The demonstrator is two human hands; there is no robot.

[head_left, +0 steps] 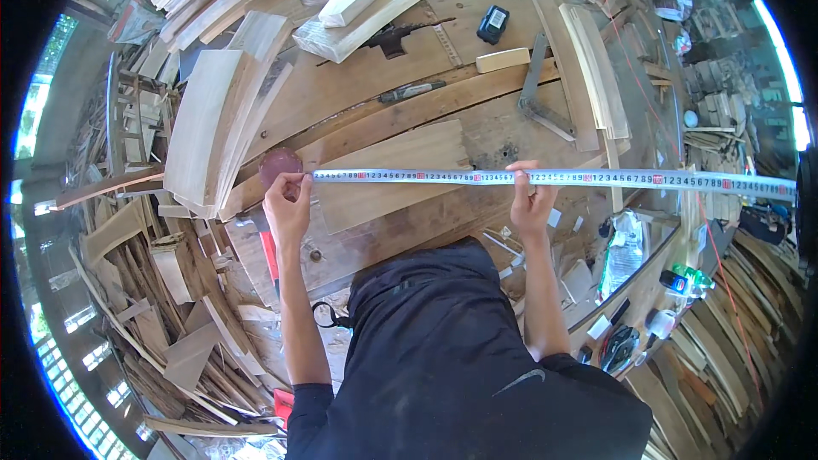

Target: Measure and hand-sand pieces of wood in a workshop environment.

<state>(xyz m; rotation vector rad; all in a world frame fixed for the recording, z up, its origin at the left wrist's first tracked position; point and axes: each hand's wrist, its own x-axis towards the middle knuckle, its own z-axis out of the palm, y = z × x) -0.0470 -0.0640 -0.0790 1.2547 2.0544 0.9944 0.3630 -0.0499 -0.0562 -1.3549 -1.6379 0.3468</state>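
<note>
A long white tape measure blade with black and red markings stretches level across the view to the right rim. My left hand pinches its left end between thumb and fingers. Farther along, my right hand grips the blade, its index finger above the strip and the thumb below. Just behind my left fingertips is a rounded reddish-brown thing, whose kind I cannot make out. Beneath the blade lies a pale flat board on the wooden workbench.
Stacked planks stand at the bench's left, with pale wood blocks behind. A black box-shaped device, a marker-like tool and a hinged bevel-like tool lie on the bench. Wood scraps crowd the left floor.
</note>
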